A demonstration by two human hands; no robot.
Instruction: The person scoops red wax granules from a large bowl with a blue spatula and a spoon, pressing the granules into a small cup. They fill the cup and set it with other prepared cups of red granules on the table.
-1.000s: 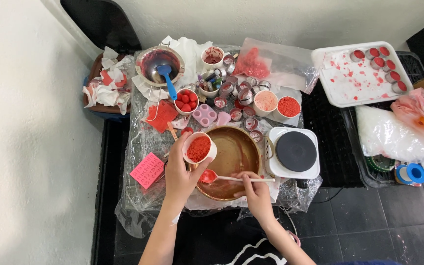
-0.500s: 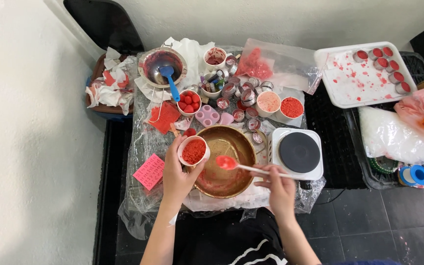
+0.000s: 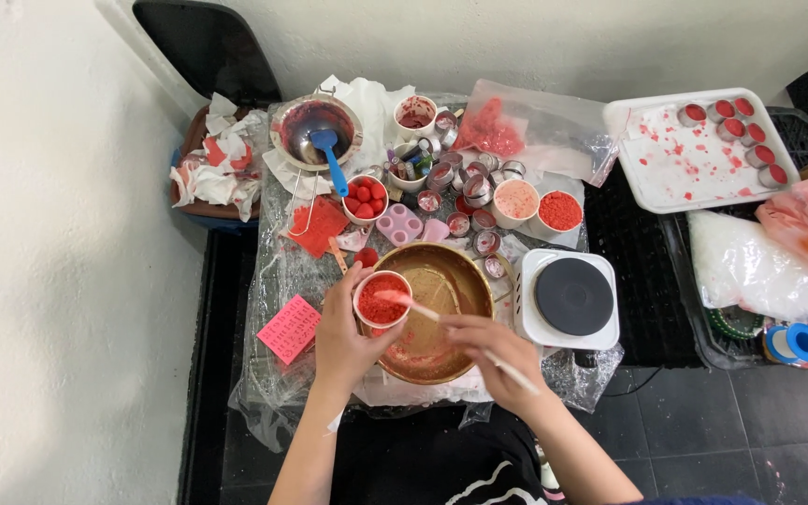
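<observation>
Two bare forearms, sleeveless to the elbow, end in the left hand (image 3: 343, 337) and right hand (image 3: 493, 360), with no rings, watch or gloves visible; a black garment with white markings (image 3: 441, 468) shows at the lower edge.

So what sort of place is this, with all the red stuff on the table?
Probably a home craft corner, perhaps for wax or candle making: a white single-burner hotplate, a round brass bowl smeared red, and small round metal tins crowd a plastic-covered table on a tiled floor.
</observation>
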